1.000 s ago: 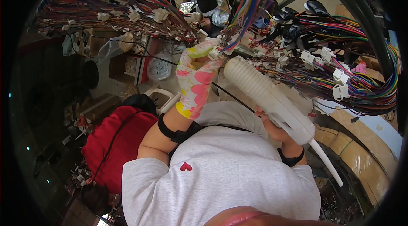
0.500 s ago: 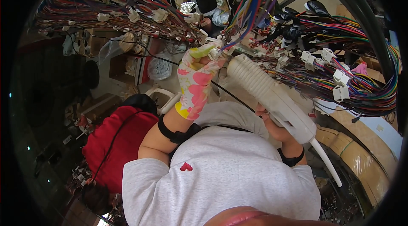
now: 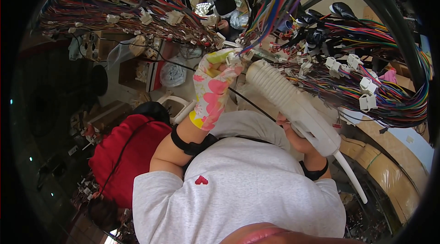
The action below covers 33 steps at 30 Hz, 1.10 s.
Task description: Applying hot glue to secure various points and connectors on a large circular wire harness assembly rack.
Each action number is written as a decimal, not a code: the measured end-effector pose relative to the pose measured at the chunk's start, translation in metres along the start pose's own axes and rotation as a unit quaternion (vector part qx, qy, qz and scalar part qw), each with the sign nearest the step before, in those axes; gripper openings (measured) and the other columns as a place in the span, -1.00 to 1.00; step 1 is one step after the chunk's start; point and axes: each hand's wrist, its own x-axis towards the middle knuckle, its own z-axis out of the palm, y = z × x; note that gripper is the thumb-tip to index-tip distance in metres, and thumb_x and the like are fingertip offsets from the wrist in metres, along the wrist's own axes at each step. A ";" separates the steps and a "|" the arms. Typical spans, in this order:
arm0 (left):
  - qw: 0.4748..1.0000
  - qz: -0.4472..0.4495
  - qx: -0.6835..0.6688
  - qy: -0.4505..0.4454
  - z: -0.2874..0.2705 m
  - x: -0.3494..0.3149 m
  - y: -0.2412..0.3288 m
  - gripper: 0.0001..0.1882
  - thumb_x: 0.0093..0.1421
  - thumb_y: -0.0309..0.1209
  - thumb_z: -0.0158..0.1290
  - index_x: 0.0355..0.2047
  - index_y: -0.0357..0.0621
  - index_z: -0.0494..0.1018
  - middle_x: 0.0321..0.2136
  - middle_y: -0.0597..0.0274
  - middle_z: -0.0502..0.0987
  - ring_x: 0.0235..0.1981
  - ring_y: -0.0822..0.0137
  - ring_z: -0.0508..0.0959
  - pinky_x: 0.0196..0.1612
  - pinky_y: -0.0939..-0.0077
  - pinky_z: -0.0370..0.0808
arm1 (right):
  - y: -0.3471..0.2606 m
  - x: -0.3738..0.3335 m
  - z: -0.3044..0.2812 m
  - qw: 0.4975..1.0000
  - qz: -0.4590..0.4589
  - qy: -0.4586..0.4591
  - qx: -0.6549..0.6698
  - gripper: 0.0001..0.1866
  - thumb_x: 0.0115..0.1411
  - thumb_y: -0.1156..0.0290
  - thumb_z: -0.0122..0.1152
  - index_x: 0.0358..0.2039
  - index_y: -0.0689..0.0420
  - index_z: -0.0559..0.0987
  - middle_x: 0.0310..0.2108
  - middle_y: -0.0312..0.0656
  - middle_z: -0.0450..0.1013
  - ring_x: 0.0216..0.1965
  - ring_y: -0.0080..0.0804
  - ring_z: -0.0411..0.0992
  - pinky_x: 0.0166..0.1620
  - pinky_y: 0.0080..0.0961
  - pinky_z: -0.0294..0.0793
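Note:
My left hand (image 3: 213,79), in a pink, yellow and white floral glove, pinches a white plastic wire connector (image 3: 233,58). Blue, red and purple wires (image 3: 270,21) run up from that connector. My right hand (image 3: 288,127) grips a long white electric hand tool (image 3: 298,106) with a ribbed front barrel and a white cord sleeve at its rear. Much of that hand is hidden behind the tool's body. The tool's front end points at the connector and is a short way to its right; I cannot tell whether the two touch.
Bundles of coloured wires with white connectors hang at the upper left (image 3: 128,5) and right (image 3: 366,79). A dark curved bar (image 3: 389,24) arches on the right. A person in red (image 3: 128,157) is at my left. Wrapped cardboard (image 3: 385,170) lies at the right.
Hardly anything differs. The tool's front end has shifted slightly, and my left hand still holds the connector in nearly the same spot.

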 end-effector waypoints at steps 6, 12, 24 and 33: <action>0.997 0.014 -0.071 -0.018 0.014 -0.005 0.012 -0.67 0.12 -0.58 0.07 -0.07 -0.26 0.38 -0.26 0.18 0.54 -0.32 0.39 0.56 -0.19 0.55 0.47 | 0.001 0.002 0.000 1.000 -0.006 0.015 -0.008 -0.65 -0.17 0.62 0.22 -0.27 0.18 0.59 -0.36 -0.12 0.53 -0.33 -0.16 0.53 -0.24 -0.41 0.52; 0.993 -0.007 -0.100 -0.060 0.004 -0.004 0.006 -0.65 0.17 -0.54 0.03 -0.02 -0.26 0.34 -0.18 0.13 0.51 -0.27 0.33 0.56 -0.18 0.46 0.50 | -0.001 0.005 0.000 1.000 -0.008 0.026 0.010 -0.67 -0.16 0.62 0.21 -0.28 0.17 0.60 -0.37 -0.11 0.53 -0.35 -0.15 0.52 -0.26 -0.40 0.52; 0.976 -0.087 -0.184 -0.080 -0.003 0.001 -0.003 -0.57 0.28 -0.33 -0.04 0.13 -0.19 0.25 -0.07 0.14 0.47 -0.23 0.39 0.52 -0.13 0.47 0.42 | -0.014 0.008 0.008 0.996 0.001 0.020 0.082 -0.67 -0.04 0.66 0.12 -0.19 0.23 0.50 -0.35 -0.15 0.48 -0.30 -0.30 0.48 -0.21 -0.44 0.51; 0.975 -0.143 -0.160 -0.058 -0.005 -0.005 0.006 -0.55 0.30 -0.27 -0.06 0.14 -0.20 0.25 -0.11 0.20 0.48 -0.29 0.46 0.45 -0.16 0.50 0.38 | 0.009 -0.005 -0.002 1.000 -0.007 -0.014 0.016 -0.65 0.02 0.57 0.18 -0.11 0.20 0.52 -0.24 -0.14 0.53 -0.24 -0.32 0.53 -0.16 -0.51 0.52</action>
